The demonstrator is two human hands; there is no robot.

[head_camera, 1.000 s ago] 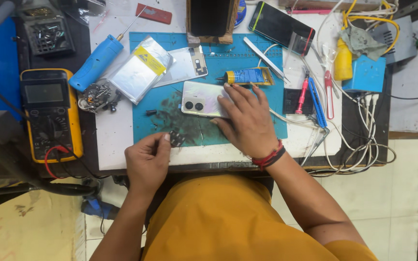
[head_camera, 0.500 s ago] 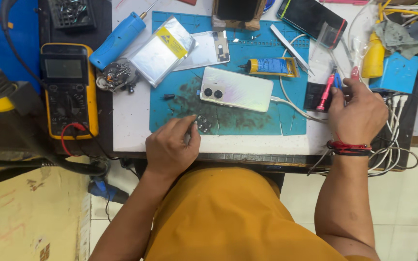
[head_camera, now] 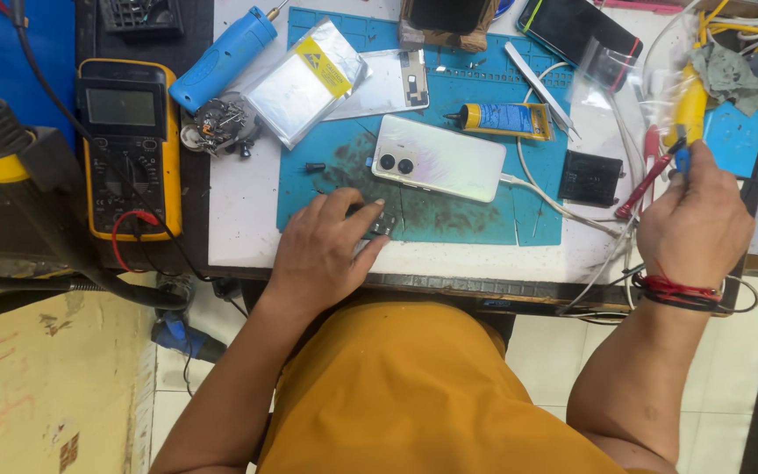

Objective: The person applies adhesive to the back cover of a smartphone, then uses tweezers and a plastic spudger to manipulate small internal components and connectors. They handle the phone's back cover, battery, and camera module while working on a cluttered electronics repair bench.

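I've got my left hand (head_camera: 322, 250) pressed flat on the teal mat (head_camera: 484, 224), fingertips pinning a small dark part (head_camera: 382, 226); it looks light and fragile, best taken by its edges. Just beyond those fingers lies the phone (head_camera: 439, 169), while my right hand (head_camera: 695, 230) pinches 1 blue-handled tool (head_camera: 681, 156).

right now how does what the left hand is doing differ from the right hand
The left hand lies low on the blue mat, fingers pressed on a small dark part; the right hand is at the bench's right edge, closed round a thin blue-handled tool. The left hand is near the pale phone; the right hand is well away from it. The right wrist has red and black bands; the left wrist is bare. Both are bare.
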